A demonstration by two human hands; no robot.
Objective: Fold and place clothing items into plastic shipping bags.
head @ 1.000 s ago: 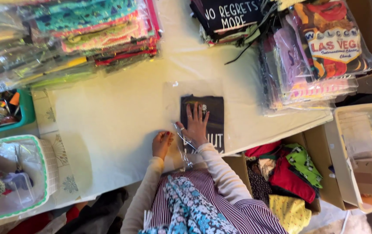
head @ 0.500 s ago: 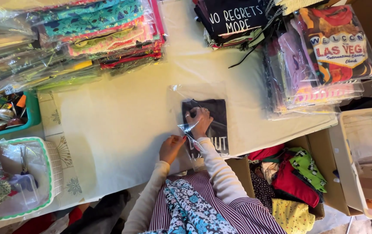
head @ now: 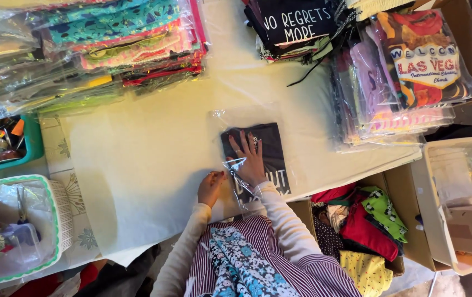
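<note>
- Here the folded dark shirt (head: 258, 157) lies inside a clear plastic bag (head: 247, 118) on the white bench (head: 148, 159), long axis from 12 to 6 o'clock.
- Right hand (head: 248, 159) presses it flat, fingers spread toward 12.
- Left hand (head: 210, 187), at its 8 o'clock, pinches the bag's edge.

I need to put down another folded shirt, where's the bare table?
Bare white tabletop lies left of the dark folded shirt in its clear bag, below the bagged colourful fabric stacks. The right side is crowded with bagged printed shirts.
</note>
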